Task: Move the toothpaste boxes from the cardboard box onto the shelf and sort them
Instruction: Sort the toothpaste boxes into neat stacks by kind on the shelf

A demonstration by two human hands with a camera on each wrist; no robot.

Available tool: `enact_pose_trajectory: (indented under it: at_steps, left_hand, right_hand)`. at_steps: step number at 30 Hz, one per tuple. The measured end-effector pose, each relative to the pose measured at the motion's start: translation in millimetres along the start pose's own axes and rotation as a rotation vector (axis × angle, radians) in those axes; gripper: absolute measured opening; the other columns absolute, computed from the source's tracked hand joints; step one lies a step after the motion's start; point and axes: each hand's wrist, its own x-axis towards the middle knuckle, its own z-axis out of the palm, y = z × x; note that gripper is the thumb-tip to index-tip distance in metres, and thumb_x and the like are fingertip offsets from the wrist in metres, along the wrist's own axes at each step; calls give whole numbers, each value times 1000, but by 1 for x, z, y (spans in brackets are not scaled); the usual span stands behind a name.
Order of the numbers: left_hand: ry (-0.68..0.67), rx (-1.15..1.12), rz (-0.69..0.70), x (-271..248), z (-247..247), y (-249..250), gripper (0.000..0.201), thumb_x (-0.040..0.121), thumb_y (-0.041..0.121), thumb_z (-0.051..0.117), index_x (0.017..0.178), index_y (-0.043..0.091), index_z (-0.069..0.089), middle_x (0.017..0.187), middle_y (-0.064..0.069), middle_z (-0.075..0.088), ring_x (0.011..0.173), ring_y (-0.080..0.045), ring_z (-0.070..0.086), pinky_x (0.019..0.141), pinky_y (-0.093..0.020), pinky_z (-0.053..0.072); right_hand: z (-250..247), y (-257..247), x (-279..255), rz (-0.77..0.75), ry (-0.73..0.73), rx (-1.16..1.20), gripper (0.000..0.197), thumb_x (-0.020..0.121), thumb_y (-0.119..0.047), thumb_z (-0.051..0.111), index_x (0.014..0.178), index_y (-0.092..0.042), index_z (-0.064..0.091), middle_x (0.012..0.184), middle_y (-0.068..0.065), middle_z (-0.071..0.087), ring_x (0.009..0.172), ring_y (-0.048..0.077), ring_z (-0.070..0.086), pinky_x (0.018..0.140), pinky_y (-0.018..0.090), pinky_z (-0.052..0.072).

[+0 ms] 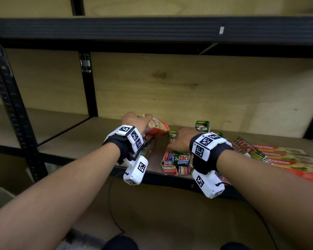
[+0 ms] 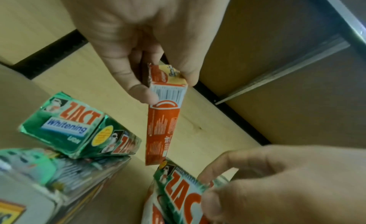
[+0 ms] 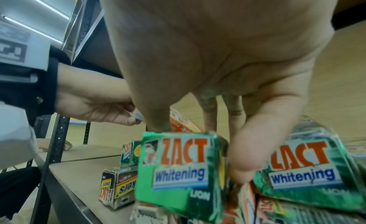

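**Both hands on toothpaste boxes at the shelf**

Left hand (image 1: pixel 134 120) reaches onto the wooden board of the black metal shelf (image 1: pixel 83 141) and pinches the end of a long red-and-yellow toothpaste box (image 2: pixel 164 118) between thumb and fingers, its barcoded end flap facing the wrist camera. That box is tilted, its far end low near the board. Whether it touches the board cannot be told.

The right hand (image 1: pixel 181 141) sits just to the right, fingers curled down around a green ZACT Whitening toothpaste box (image 3: pixel 178 168) — thumb on one side, fingers on the other. This green box lies on top of a small pile of red-and-white toothpaste boxes (image 1: pixel 172 168) at the front edge of the board. A second green ZACT Whitening box (image 3: pixel 305 172) lies beside the thumb, touching it.

Farther back on the board, one small green box (image 1: pixel 202 126) stands upright near the plywood back panel. To the right — well apart from the hands — several long red Colgate boxes (image 1: pixel 287 159) lie flat side by side, with a silver-and-red ZACT box (image 1: pixel 248 150) resting on them. Both wrists wear black straps carrying white camera units with square black-and-white markers (image 1: pixel 206 141).
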Motion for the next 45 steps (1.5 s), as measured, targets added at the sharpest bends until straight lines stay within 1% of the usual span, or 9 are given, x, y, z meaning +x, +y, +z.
enact_pose_trajectory:
  at_steps: [4,8,11,15,22,31,36,40,45]
  left_hand:
    - [4,-169,-22,0,-10,0,41,81,51,59,66,13,52,62,-10,58,40,-9,64,33,-16,30]
    - [-47,-297,-96,-2,-14,6,47,79,52,56,72,7,70,65,-7,72,56,-16,71,53,-23,46]
    - [-100,-562,-173,-4,-8,11,36,78,40,67,79,4,72,76,-11,75,70,-26,72,63,-34,56]
    - [-264,-697,-237,-11,0,18,34,85,36,65,98,5,68,88,-13,74,72,-21,67,47,-24,50]
    - [-452,-844,-342,-33,16,40,30,90,32,60,101,4,62,84,-12,64,63,-16,64,45,-23,54]
    - [-619,-879,-399,-41,35,67,40,90,27,66,118,1,54,109,-22,61,77,-29,67,63,-39,62]
    - [-736,-817,-255,-51,44,94,54,76,24,81,120,8,56,122,-23,58,92,-30,64,69,-38,62]
    - [-708,-780,-122,-59,61,115,74,71,-7,79,130,17,43,113,-22,65,87,-32,65,73,-43,61]
    - [-707,-626,86,-78,88,141,78,72,-17,74,133,21,45,109,-19,62,91,-35,67,72,-47,59]
  right_hand:
    - [6,3,2,-22,-14,-23,60,81,-66,60,113,-16,68,113,3,67,96,22,65,85,34,57]
    - [-3,15,1,-4,4,70,44,85,-47,61,113,-13,68,116,8,70,90,22,66,82,32,57]
    - [-12,30,0,67,91,278,48,86,-32,65,122,-10,44,109,10,64,82,25,65,73,37,59]
    - [-18,56,-4,63,293,277,86,77,-35,73,141,-35,16,129,13,40,94,39,64,84,51,57]
    - [-31,100,-9,-72,363,174,59,77,-32,74,124,-33,40,121,6,45,109,32,55,95,45,51]
    - [-52,163,-36,-126,285,439,43,80,-36,79,118,-29,60,107,-4,67,85,11,65,68,18,50]
    - [-55,186,-47,-40,220,822,39,85,-30,75,119,-20,60,110,7,64,91,25,69,74,41,62]
    - [-60,211,-59,53,240,1084,45,87,-31,73,125,-16,54,112,19,65,87,35,70,79,53,59]
    - [-64,247,-79,107,269,1214,39,91,-28,68,126,-16,54,97,17,61,66,27,63,54,33,59]
